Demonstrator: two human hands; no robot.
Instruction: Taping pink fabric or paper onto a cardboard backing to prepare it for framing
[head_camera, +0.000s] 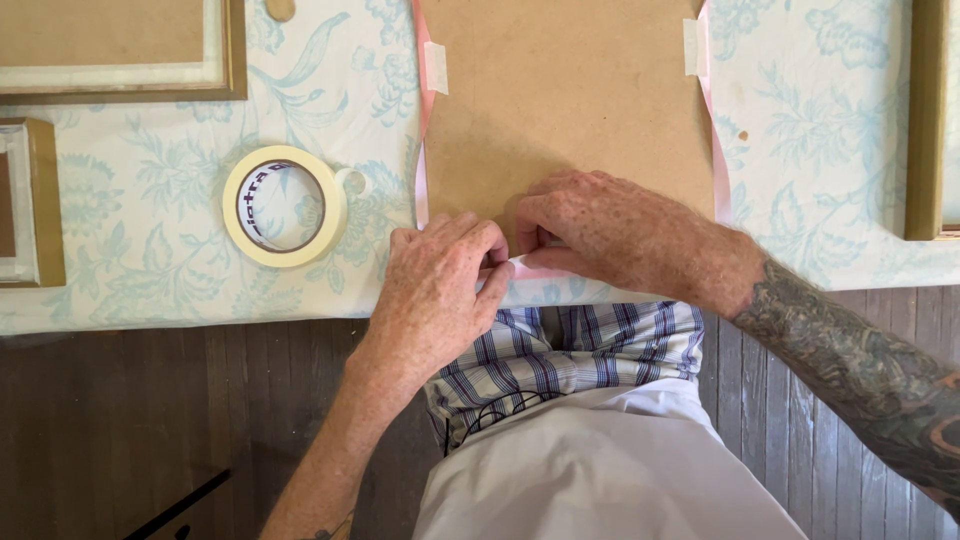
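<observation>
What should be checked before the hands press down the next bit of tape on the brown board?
1. Both hands at the near edge: left hand and right hand are there, ok.
2. Strip of tape pinched between fingers: ok.
3. Top corners of the brown board taped: ok.
4. Pink sheet showing evenly on both sides: ok.
5. Tape roll beside the left hand: ok.
6. Strip lying straight: cannot tell, hands hide it.

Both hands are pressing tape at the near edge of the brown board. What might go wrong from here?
1. The left hand and right hand pinch the strip of tape right at the table edge; it may crease or stick crooked.
2. The pink sheet shows past the brown board on both sides, so pressing might shift it.
3. The tape roll lies off to the left, a reach away.
</observation>
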